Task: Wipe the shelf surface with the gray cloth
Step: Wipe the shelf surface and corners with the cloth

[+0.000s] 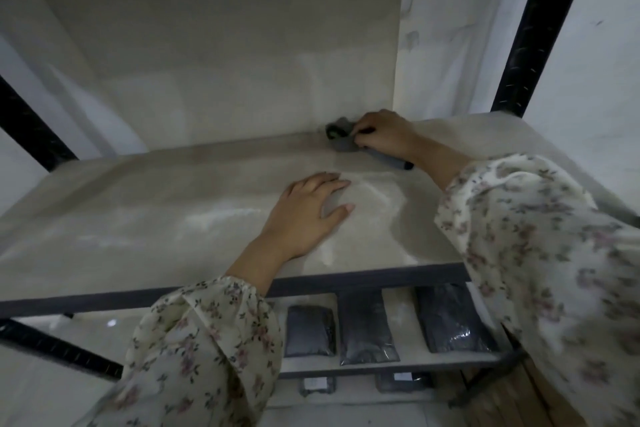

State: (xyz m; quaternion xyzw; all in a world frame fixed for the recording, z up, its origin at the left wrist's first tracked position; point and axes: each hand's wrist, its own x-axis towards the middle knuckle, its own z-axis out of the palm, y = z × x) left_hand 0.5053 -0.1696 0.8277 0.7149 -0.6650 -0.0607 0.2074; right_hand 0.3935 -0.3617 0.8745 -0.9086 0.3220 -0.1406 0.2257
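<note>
Gray cloth [343, 139] sits bunched at the shelf's back edge, about 1 o'clock from frame centre, touching the rear wall [207, 45]. We note the right hand [382, 137] on it, fingers curled closed around the cloth. Left hand [308, 215] lies flat on the pale shelf surface [138, 211] near centre, fingers spread open, holding nothing. Three dark packets [367, 329] lie on the lower shelf at 6 o'clock. Floral sleeves [207, 340] cover both forearms.

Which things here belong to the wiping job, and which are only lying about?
Job: gray cloth under the right hand; shelf surface; left hand resting flat on it.
Lying about: three dark packets on the lower shelf.
</note>
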